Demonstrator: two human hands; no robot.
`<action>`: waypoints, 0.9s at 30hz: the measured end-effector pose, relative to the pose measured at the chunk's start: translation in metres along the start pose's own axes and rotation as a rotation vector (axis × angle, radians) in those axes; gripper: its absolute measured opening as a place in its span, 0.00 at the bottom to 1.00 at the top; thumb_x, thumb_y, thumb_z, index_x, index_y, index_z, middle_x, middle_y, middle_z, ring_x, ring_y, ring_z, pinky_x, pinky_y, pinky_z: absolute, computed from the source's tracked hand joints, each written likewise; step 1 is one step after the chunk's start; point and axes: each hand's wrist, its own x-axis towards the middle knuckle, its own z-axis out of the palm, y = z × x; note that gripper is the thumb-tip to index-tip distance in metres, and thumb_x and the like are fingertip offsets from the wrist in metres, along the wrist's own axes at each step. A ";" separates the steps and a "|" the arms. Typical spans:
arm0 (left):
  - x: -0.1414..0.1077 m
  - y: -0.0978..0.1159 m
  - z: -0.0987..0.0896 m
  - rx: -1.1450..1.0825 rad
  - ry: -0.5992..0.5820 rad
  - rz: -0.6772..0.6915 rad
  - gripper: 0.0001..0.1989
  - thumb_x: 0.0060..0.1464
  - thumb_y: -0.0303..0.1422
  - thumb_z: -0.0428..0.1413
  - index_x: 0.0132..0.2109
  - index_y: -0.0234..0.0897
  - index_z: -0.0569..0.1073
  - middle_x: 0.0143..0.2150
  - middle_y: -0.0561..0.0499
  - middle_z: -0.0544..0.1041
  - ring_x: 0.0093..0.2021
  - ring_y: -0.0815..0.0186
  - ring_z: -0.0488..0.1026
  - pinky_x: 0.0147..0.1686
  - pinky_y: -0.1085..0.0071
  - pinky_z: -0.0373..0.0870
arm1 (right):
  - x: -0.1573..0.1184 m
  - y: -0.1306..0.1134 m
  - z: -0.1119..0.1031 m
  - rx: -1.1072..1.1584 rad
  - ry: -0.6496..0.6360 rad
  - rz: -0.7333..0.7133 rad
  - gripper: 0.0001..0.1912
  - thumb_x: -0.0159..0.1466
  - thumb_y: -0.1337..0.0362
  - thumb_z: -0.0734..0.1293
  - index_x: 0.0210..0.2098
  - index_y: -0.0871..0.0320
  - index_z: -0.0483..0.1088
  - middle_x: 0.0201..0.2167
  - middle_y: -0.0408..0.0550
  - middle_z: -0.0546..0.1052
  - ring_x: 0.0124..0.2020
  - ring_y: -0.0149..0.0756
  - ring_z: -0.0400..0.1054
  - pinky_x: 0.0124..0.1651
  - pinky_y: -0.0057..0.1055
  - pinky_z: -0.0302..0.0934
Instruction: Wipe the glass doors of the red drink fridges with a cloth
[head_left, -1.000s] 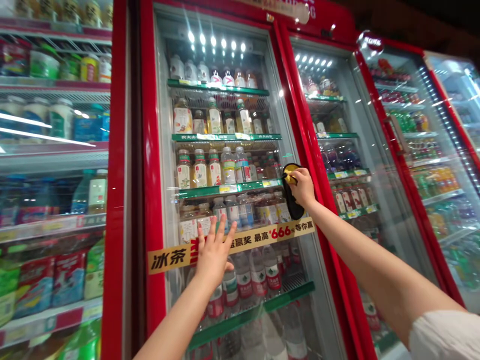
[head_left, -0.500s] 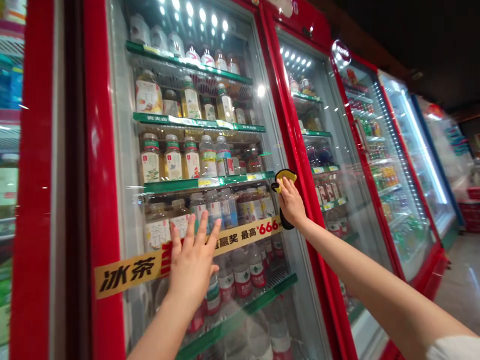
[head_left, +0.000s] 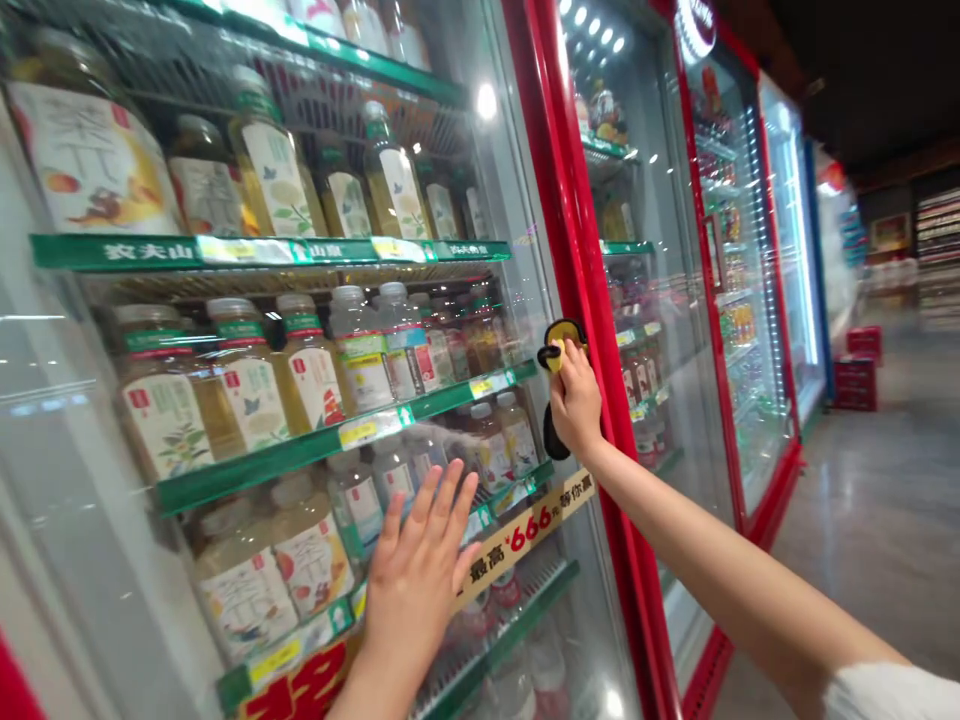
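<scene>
My right hand (head_left: 576, 395) is closed on a yellow cloth with a black edge (head_left: 564, 336), pressed to the glass door beside the red frame (head_left: 589, 250). A dark part of the cloth or a handle shows below the fingers; I cannot tell which. Lower and to the left, my left hand (head_left: 424, 560) is spread with nothing in it, at or very near the glass. It covers part of a printed yellow strip (head_left: 517, 540) on the door. Behind the glass, bottled drinks (head_left: 247, 385) stand on shelves with green edges (head_left: 270, 455).
More glass-door fridges (head_left: 750, 300) run off to the right. Red boxes (head_left: 856, 384) stand on the shiny grey floor (head_left: 885, 510) beyond them. The lower red frame of the fridges (head_left: 709, 675) borders the floor.
The view has moved closer and turned right. My left hand is now further right along the printed strip. My right hand still grips the cloth near the red frame.
</scene>
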 end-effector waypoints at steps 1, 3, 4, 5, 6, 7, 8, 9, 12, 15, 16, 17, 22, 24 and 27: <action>-0.001 0.000 -0.002 0.003 -0.009 -0.004 0.44 0.66 0.40 0.53 0.76 0.49 0.32 0.78 0.51 0.46 0.78 0.59 0.40 0.75 0.49 0.26 | 0.007 -0.001 0.000 0.006 -0.011 0.009 0.30 0.70 0.67 0.52 0.71 0.54 0.59 0.71 0.52 0.63 0.74 0.43 0.51 0.72 0.51 0.52; -0.002 0.000 -0.007 0.001 -0.027 0.002 0.42 0.67 0.39 0.52 0.76 0.49 0.34 0.78 0.51 0.48 0.78 0.62 0.39 0.75 0.53 0.24 | 0.003 0.000 -0.003 0.020 -0.048 -0.005 0.31 0.71 0.66 0.53 0.72 0.53 0.57 0.73 0.51 0.59 0.75 0.43 0.48 0.73 0.51 0.51; -0.003 0.000 -0.010 -0.004 -0.038 0.003 0.42 0.67 0.40 0.52 0.76 0.49 0.35 0.77 0.51 0.48 0.78 0.63 0.39 0.75 0.55 0.23 | -0.008 0.002 -0.004 0.031 -0.078 -0.026 0.31 0.71 0.66 0.54 0.73 0.52 0.56 0.74 0.50 0.57 0.76 0.43 0.47 0.73 0.52 0.51; -0.003 0.000 -0.012 -0.013 -0.051 0.005 0.42 0.67 0.41 0.52 0.76 0.48 0.35 0.77 0.51 0.49 0.78 0.63 0.38 0.75 0.55 0.22 | -0.023 0.005 -0.007 0.029 -0.113 -0.032 0.32 0.70 0.66 0.55 0.73 0.50 0.54 0.75 0.49 0.56 0.76 0.44 0.46 0.73 0.53 0.52; -0.003 0.001 -0.014 -0.021 -0.064 0.002 0.42 0.67 0.42 0.52 0.76 0.48 0.35 0.77 0.51 0.49 0.78 0.63 0.38 0.75 0.54 0.22 | -0.039 0.008 -0.009 0.025 -0.161 -0.030 0.33 0.70 0.65 0.56 0.74 0.49 0.52 0.75 0.49 0.56 0.76 0.46 0.45 0.72 0.55 0.53; -0.004 0.001 -0.015 -0.023 -0.080 -0.011 0.42 0.67 0.42 0.52 0.76 0.49 0.35 0.77 0.51 0.50 0.78 0.62 0.37 0.75 0.53 0.23 | -0.053 0.010 -0.011 0.024 -0.203 -0.022 0.34 0.70 0.64 0.57 0.75 0.48 0.50 0.74 0.50 0.56 0.76 0.48 0.45 0.72 0.55 0.54; -0.004 0.002 -0.016 -0.025 -0.094 -0.020 0.42 0.66 0.42 0.52 0.76 0.49 0.35 0.77 0.50 0.50 0.78 0.61 0.37 0.75 0.52 0.23 | -0.061 0.012 -0.012 0.026 -0.229 -0.008 0.35 0.70 0.64 0.57 0.75 0.48 0.49 0.74 0.51 0.57 0.76 0.48 0.47 0.71 0.56 0.55; -0.004 0.003 -0.016 -0.026 -0.098 -0.023 0.42 0.66 0.43 0.53 0.76 0.49 0.36 0.77 0.50 0.50 0.78 0.61 0.36 0.75 0.50 0.22 | -0.063 0.012 -0.013 0.033 -0.249 0.003 0.35 0.71 0.64 0.57 0.75 0.48 0.48 0.74 0.52 0.58 0.75 0.49 0.47 0.71 0.56 0.55; -0.001 0.005 -0.022 -0.022 -0.089 -0.038 0.43 0.65 0.46 0.53 0.76 0.47 0.37 0.77 0.49 0.51 0.78 0.62 0.31 0.74 0.50 0.19 | -0.035 0.005 -0.011 0.059 -0.244 0.074 0.34 0.72 0.65 0.55 0.76 0.51 0.46 0.74 0.56 0.58 0.75 0.48 0.47 0.71 0.56 0.54; 0.006 0.002 -0.038 -0.034 -0.129 -0.014 0.43 0.65 0.49 0.53 0.76 0.43 0.40 0.76 0.47 0.52 0.78 0.64 0.30 0.74 0.53 0.19 | -0.002 -0.009 -0.010 0.066 -0.245 0.154 0.34 0.72 0.66 0.54 0.76 0.52 0.44 0.74 0.57 0.56 0.76 0.46 0.45 0.71 0.55 0.53; 0.009 0.000 -0.044 -0.041 -0.157 -0.001 0.43 0.64 0.49 0.53 0.76 0.43 0.42 0.76 0.47 0.52 0.78 0.64 0.30 0.74 0.53 0.20 | 0.000 -0.014 -0.011 0.068 -0.259 0.174 0.35 0.71 0.67 0.54 0.76 0.51 0.43 0.75 0.56 0.54 0.76 0.46 0.44 0.71 0.55 0.53; 0.012 -0.003 -0.051 -0.049 -0.183 0.013 0.42 0.64 0.48 0.53 0.76 0.42 0.43 0.76 0.47 0.52 0.78 0.63 0.30 0.74 0.53 0.21 | -0.003 -0.018 -0.013 0.074 -0.277 0.192 0.36 0.71 0.67 0.54 0.76 0.51 0.43 0.75 0.56 0.53 0.77 0.46 0.42 0.72 0.56 0.53; 0.026 -0.028 -0.087 -0.089 -0.338 0.121 0.42 0.60 0.42 0.57 0.75 0.44 0.49 0.76 0.50 0.50 0.78 0.61 0.38 0.76 0.53 0.34 | -0.016 -0.041 -0.021 0.102 -0.326 0.343 0.43 0.64 0.76 0.53 0.77 0.55 0.41 0.76 0.59 0.51 0.77 0.47 0.39 0.71 0.61 0.51; 0.034 -0.038 -0.098 -0.104 -0.397 0.173 0.41 0.60 0.39 0.56 0.75 0.44 0.49 0.77 0.51 0.50 0.77 0.61 0.44 0.76 0.54 0.43 | 0.002 -0.048 -0.020 0.094 -0.298 0.409 0.46 0.60 0.78 0.52 0.77 0.54 0.39 0.76 0.59 0.51 0.77 0.46 0.39 0.72 0.61 0.50; 0.042 -0.047 -0.108 -0.104 -0.412 0.211 0.39 0.62 0.37 0.53 0.76 0.42 0.48 0.77 0.51 0.50 0.76 0.61 0.49 0.74 0.55 0.50 | 0.024 -0.052 -0.018 0.097 -0.275 0.400 0.47 0.61 0.78 0.52 0.77 0.53 0.37 0.76 0.56 0.49 0.77 0.45 0.38 0.72 0.61 0.49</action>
